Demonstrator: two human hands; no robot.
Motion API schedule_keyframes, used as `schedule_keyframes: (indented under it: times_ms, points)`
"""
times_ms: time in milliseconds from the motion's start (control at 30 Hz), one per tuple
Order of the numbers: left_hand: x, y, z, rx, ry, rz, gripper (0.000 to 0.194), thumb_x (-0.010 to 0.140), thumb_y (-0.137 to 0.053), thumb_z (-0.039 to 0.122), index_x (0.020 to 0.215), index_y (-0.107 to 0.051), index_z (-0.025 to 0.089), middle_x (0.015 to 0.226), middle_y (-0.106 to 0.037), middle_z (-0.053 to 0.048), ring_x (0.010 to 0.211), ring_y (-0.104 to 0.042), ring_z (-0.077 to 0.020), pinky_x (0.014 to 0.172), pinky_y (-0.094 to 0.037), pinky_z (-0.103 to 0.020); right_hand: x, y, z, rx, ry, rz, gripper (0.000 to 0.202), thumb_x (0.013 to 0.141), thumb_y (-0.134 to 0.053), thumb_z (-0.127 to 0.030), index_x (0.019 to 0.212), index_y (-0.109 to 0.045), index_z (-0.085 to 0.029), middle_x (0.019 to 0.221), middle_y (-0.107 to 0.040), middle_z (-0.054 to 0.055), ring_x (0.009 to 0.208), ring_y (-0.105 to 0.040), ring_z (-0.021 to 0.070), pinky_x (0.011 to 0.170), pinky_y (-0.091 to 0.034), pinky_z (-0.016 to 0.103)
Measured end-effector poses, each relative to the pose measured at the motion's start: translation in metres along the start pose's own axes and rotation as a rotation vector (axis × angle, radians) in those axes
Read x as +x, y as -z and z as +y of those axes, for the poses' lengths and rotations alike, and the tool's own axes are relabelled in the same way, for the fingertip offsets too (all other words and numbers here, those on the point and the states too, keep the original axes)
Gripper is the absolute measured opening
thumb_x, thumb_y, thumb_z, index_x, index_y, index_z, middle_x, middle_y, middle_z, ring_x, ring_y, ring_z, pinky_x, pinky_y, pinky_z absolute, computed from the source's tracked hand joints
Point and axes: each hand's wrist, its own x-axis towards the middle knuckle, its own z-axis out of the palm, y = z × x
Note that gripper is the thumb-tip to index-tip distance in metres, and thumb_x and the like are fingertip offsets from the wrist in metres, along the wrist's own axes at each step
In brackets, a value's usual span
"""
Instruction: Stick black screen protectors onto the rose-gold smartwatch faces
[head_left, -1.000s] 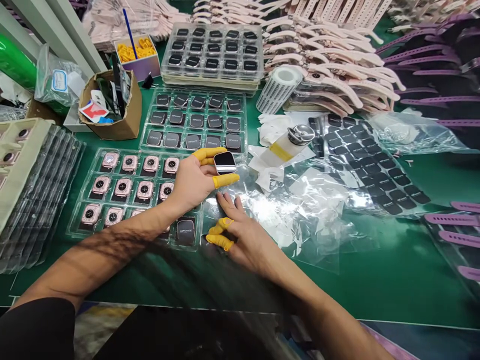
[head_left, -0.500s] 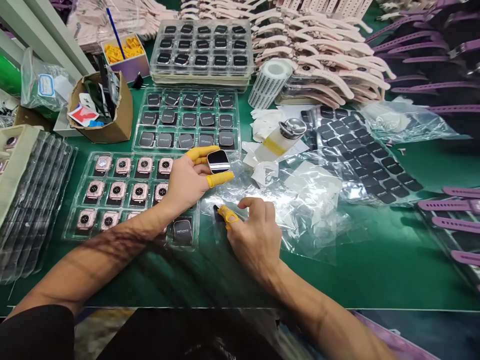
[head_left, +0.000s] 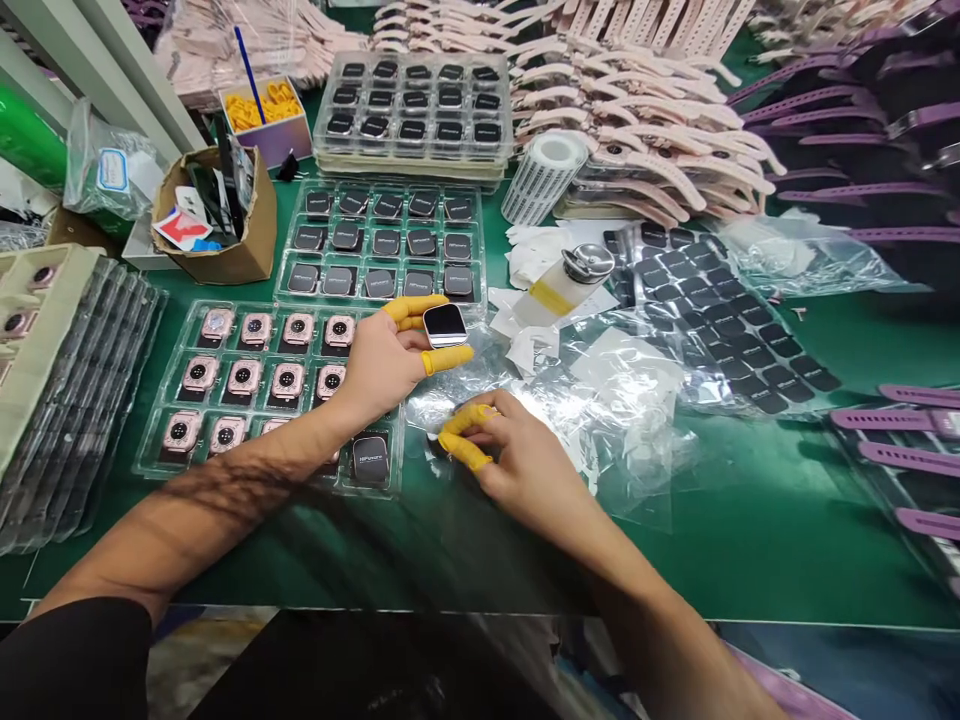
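A square watch body (head_left: 445, 326) with a dark, glossy face is gripped between the yellow-covered fingers and thumb of my left hand (head_left: 390, 360), above the right edge of a clear tray (head_left: 161, 415) of pink watch bodies. To its right and lower, my right hand (head_left: 517, 450) is low over the table, its yellow-covered thumb and finger pinched together at a small pale and dark thing too small to name. A black square cover (head_left: 370, 458) lies in the tray's near right compartment.
Behind are a second tray (head_left: 281, 270) of black squares, a cardboard box (head_left: 259, 240), a label roll (head_left: 541, 180) and a pump bottle (head_left: 562, 285). Plastic film (head_left: 622, 400) lies right of my hands. Stacked trays (head_left: 75, 400) stand left; pink straps (head_left: 645, 120) are piled behind.
My right hand has turned, and its yellow-covered fingers have come together near the tabletop. The dark piece at its fingertips shows less. My left hand still holds the watch body.
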Motion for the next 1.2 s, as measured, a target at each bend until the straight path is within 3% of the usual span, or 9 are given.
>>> schedule_keyframes:
  times_ms: [100, 233, 300, 433, 567, 667, 800, 1200]
  points:
    - [0.001, 0.001, 0.0, 0.009, 0.005, 0.0, 0.068, 0.055, -0.1, 0.022, 0.116, -0.07, 0.014, 0.105, -0.078, -0.007, 0.083, -0.073, -0.018, 0.082, -0.061, -0.032, -0.001, 0.024, -0.007, 0.237, -0.019, -0.18, 0.01, 0.093, -0.068, -0.022, 0.092, -0.075, -0.029, 0.122, -0.069, 0.007, 0.109, -0.075, 0.0247, 0.088, -0.066, 0.04]
    - [0.002, 0.003, 0.001, 0.045, 0.011, 0.018, 0.071, 0.057, -0.099, 0.021, 0.121, -0.07, 0.013, 0.106, -0.078, -0.008, 0.084, -0.073, -0.0171, 0.082, -0.061, -0.031, -0.002, 0.044, -0.014, 0.387, 0.062, -0.388, 0.008, 0.094, -0.072, -0.027, 0.089, -0.077, -0.032, 0.136, -0.068, 0.007, 0.135, -0.064, 0.028, 0.105, -0.06, 0.046]
    - [0.001, 0.004, 0.001, 0.076, 0.026, -0.007, 0.075, 0.056, -0.098, 0.021, 0.125, -0.07, 0.015, 0.104, -0.078, -0.007, 0.081, -0.073, -0.0162, 0.078, -0.061, -0.03, 0.002, 0.047, -0.01, 0.508, -0.007, -0.326, 0.007, 0.092, -0.075, -0.033, 0.086, -0.078, -0.031, 0.129, -0.071, 0.007, 0.126, -0.069, 0.0274, 0.101, -0.061, 0.046]
    - [-0.006, 0.001, 0.0, 0.254, 0.126, -0.173, 0.071, 0.059, -0.096, 0.021, 0.126, -0.075, 0.017, 0.075, -0.074, -0.001, 0.064, -0.067, -0.0149, 0.062, -0.057, -0.027, 0.015, 0.041, 0.01, 0.728, -0.281, 0.077, 0.025, 0.08, -0.085, -0.052, 0.085, -0.078, -0.028, 0.091, -0.077, 0.005, 0.081, -0.073, 0.0212, 0.074, -0.063, 0.038]
    - [-0.013, -0.004, -0.002, 0.332, 0.131, -0.267, 0.064, 0.062, -0.095, 0.023, 0.123, -0.078, 0.019, 0.068, -0.071, 0.001, 0.061, -0.066, -0.016, 0.061, -0.058, -0.03, 0.026, 0.033, 0.022, 0.824, -0.431, 0.287, 0.041, 0.064, -0.095, -0.053, 0.088, -0.079, -0.024, 0.085, -0.077, 0.004, 0.081, -0.07, 0.0185, 0.077, -0.06, 0.035]
    - [-0.014, -0.006, -0.003, 0.406, 0.096, -0.287, 0.059, 0.063, -0.095, 0.027, 0.119, -0.08, 0.021, 0.063, -0.067, 0.003, 0.056, -0.061, -0.014, 0.057, -0.054, -0.028, 0.03, 0.028, 0.023, 0.878, -0.529, 0.294, 0.048, 0.056, -0.099, -0.047, 0.091, -0.079, -0.022, 0.081, -0.076, 0.002, 0.077, -0.069, 0.0157, 0.074, -0.058, 0.031]
    - [-0.014, -0.006, -0.002, 0.52, 0.079, -0.339, 0.057, 0.065, -0.092, 0.026, 0.12, -0.079, 0.022, 0.059, -0.064, 0.005, 0.056, -0.059, -0.0129, 0.057, -0.052, -0.025, 0.032, 0.022, 0.02, 0.954, -0.596, 0.214, 0.049, 0.046, -0.103, -0.044, 0.08, -0.076, -0.02, 0.079, -0.076, 0.003, 0.076, -0.071, 0.0171, 0.071, -0.06, 0.03]
    - [-0.015, -0.008, 0.006, 0.655, 0.102, -0.374, 0.058, 0.066, -0.091, 0.027, 0.122, -0.077, 0.02, 0.061, -0.068, 0.005, 0.062, -0.065, -0.0156, 0.062, -0.053, -0.027, 0.03, 0.014, 0.018, 0.986, -0.62, 0.254, 0.042, 0.049, -0.103, -0.041, 0.079, -0.079, -0.023, 0.078, -0.077, 0.001, 0.071, -0.07, 0.0149, 0.066, -0.061, 0.025]
